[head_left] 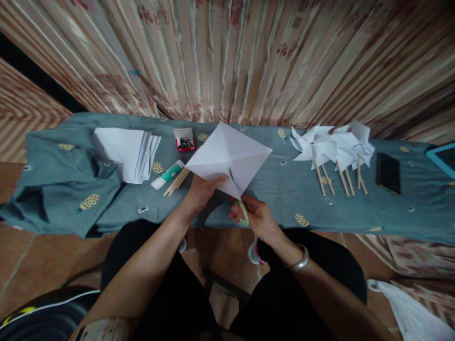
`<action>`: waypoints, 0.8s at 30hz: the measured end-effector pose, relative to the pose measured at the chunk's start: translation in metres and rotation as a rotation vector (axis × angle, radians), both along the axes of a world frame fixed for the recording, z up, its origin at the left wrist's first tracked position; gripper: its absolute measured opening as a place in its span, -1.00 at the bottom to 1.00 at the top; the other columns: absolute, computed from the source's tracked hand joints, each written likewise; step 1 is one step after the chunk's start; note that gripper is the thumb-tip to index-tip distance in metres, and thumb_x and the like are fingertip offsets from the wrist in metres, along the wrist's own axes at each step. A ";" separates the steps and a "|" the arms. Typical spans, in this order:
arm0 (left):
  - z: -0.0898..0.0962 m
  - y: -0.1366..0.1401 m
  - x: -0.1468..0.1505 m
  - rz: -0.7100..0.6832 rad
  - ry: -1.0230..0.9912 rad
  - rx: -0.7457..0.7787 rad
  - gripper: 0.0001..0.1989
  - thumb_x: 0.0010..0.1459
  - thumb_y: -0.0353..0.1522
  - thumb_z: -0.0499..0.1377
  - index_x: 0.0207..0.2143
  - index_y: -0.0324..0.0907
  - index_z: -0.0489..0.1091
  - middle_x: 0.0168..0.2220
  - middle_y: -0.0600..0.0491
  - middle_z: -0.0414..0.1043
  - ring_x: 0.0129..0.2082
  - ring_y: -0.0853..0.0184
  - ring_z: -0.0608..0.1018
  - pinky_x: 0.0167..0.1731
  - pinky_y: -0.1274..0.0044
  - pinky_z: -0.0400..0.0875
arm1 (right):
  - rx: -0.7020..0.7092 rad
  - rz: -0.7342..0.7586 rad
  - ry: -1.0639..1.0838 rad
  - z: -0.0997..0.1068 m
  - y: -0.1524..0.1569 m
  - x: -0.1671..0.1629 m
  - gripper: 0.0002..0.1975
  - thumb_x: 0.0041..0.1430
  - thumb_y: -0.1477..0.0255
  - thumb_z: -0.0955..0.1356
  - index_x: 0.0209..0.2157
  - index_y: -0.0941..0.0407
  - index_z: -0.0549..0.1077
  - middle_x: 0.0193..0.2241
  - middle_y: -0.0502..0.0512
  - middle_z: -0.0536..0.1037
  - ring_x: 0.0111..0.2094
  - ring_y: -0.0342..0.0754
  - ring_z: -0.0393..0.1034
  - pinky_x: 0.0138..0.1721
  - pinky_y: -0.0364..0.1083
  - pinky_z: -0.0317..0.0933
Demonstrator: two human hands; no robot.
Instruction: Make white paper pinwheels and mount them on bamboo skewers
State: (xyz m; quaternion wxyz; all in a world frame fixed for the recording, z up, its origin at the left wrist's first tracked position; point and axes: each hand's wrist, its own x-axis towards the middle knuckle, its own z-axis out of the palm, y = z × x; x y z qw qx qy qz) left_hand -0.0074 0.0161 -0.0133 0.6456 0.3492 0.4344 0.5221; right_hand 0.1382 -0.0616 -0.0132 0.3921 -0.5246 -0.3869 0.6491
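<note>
My left hand (204, 192) grips a square sheet of white paper (231, 147) by its lower left side, thumb on top. Crossing creases run over the sheet, which is turned corner-down towards me. In my right hand (258, 215) are scissors with pale green handles (243, 213), the fingers closed round them. One dark blade shows on top of the paper, pointing up from the near corner towards the middle. The other blade is hidden beneath the sheet. Wooden sticks (177, 182) lie on the table just left of the paper, partly covered by it.
Left on the cloth-covered table (277, 199) are a stack of white paper (124, 151), a glue tube (168, 175) and a red box of small metal pieces (185, 140). Several paper pinwheels (323, 144) on sticks, a phone (388, 174) and a blue-edged tablet (442, 158) lie right.
</note>
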 end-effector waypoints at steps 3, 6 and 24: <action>0.001 -0.001 0.001 0.001 0.001 0.004 -0.61 -0.26 -0.41 0.37 -0.26 -0.20 0.49 -0.30 0.04 0.57 -0.33 0.25 0.56 -0.25 0.44 0.45 | 0.033 0.007 0.004 0.000 0.000 0.001 -0.59 -0.15 0.10 0.52 -0.40 0.11 0.45 -0.55 -0.03 0.52 -0.56 -0.18 0.34 -0.49 -0.16 0.25; 0.000 -0.001 0.001 -0.019 -0.004 0.000 -0.63 -0.27 -0.41 0.37 -0.29 -0.20 0.49 -0.34 0.05 0.57 -0.38 0.26 0.55 -0.31 0.45 0.45 | 0.061 0.014 -0.012 -0.001 0.000 0.002 -0.60 -0.12 0.09 0.50 -0.41 0.11 0.44 -0.55 -0.03 0.53 -0.56 -0.18 0.35 -0.49 -0.15 0.26; -0.002 -0.001 0.002 -0.020 0.055 0.008 -0.59 -0.29 -0.38 0.36 -0.27 -0.20 0.46 -0.35 0.04 0.55 -0.36 0.24 0.54 -0.31 0.42 0.44 | 0.034 -0.003 -0.023 -0.001 0.000 0.000 -0.56 -0.13 0.03 0.49 -0.42 0.11 0.43 -0.59 -0.03 0.50 -0.59 -0.17 0.33 -0.53 -0.14 0.24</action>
